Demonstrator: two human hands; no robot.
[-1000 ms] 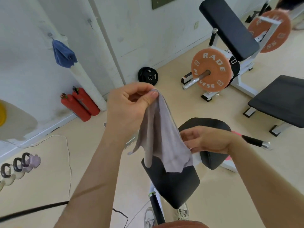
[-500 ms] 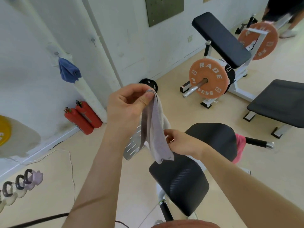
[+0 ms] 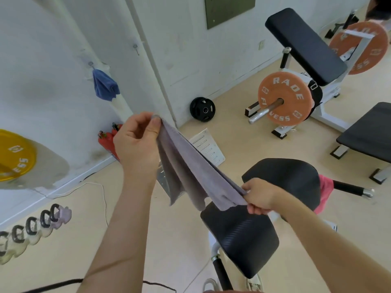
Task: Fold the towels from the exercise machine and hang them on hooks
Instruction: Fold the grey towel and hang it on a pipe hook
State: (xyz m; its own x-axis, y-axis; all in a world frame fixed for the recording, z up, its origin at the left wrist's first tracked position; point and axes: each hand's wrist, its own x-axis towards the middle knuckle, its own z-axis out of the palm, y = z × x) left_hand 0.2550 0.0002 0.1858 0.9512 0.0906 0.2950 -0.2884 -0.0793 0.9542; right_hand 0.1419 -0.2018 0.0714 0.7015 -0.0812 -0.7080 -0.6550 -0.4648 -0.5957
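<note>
The left hand [image 3: 137, 144] is raised in front of the white wall [image 3: 42, 60] and pinches one end of a grey towel [image 3: 190, 172] between thumb and fingers. The right hand [image 3: 259, 196] is lower and more to the right, closed around the other end of the same towel. The towel is stretched in a slanting line between the two hands, from upper left to lower right, and some loose folds hang down below this line. It is in the air, above the floor [image 3: 179, 240] and just above the black padded seat [image 3: 239, 237] of the exercise machine.

Behind the right hand there is a second black pad [image 3: 292, 176], and beside it, on its right, a pink cloth [image 3: 324, 190] shows partly; it is perhaps another towel, but most of it is hidden.

On the wall, a blue towel [image 3: 104, 86] hangs from a hook [image 3: 91, 64]. A second hook [image 3: 135, 47], more to the right, carries nothing. Low at the wall stand red fire extinguishers [image 3: 108, 142], partly covered by the left hand. A black weight plate [image 3: 202, 109] leans against the wall near the corner. At the right there is a bench machine with an orange plate [image 3: 284, 98].
</note>
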